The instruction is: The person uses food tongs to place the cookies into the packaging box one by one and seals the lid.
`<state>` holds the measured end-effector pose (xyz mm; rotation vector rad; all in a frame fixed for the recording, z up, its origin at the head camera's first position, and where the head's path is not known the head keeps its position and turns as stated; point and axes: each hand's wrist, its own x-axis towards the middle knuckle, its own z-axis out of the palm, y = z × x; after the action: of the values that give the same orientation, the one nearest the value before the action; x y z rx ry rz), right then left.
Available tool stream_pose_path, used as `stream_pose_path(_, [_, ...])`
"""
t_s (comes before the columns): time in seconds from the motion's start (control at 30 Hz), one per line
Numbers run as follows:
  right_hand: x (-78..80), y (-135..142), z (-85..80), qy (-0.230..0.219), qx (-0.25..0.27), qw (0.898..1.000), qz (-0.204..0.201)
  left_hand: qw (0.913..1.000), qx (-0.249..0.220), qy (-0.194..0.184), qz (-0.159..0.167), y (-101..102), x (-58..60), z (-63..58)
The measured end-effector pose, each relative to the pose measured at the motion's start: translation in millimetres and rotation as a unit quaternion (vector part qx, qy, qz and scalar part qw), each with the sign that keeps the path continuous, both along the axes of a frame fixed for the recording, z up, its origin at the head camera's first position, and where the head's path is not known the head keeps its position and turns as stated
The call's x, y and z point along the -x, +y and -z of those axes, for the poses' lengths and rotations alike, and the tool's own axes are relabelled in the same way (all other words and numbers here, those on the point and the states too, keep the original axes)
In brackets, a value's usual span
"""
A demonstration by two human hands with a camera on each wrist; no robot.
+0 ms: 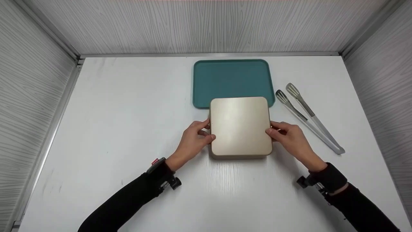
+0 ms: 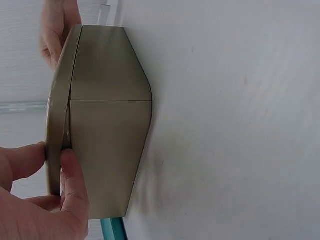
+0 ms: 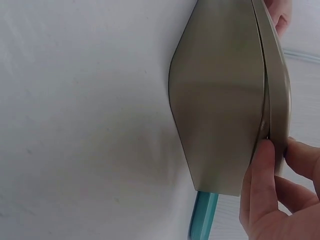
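A square, gold-coloured metal tin (image 2: 110,145) with rounded corners stands on the white table, its lid (image 1: 240,125) on top. My left hand (image 1: 194,138) pinches the lid's left edge, thumb on the top face and fingers under the rim. On the opposite side my right hand (image 1: 291,138) pinches the lid's right edge in the same way. Both wrist views show a narrow gap between lid and tin wall near the fingertips, wider toward the far side. The tin's inside is hidden.
Behind the tin lies a teal tray (image 1: 231,77), its front edge partly covered by the tin in the head view. Metal tongs (image 1: 317,125) with slotted ends lie spread to the right. Grey wood-grain panels (image 1: 206,27) border the table's back and sides.
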<state>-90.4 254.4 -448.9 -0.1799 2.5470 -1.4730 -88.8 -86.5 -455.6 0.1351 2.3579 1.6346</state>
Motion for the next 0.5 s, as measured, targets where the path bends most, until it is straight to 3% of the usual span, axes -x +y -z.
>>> stream_pose_path(0.5, [1.2, -1.2, 7.4, 0.0, -0.004, 1.0, 0.015, 0.9999, 0.005, -0.013, 0.005, -0.2, 4.3, 1.3])
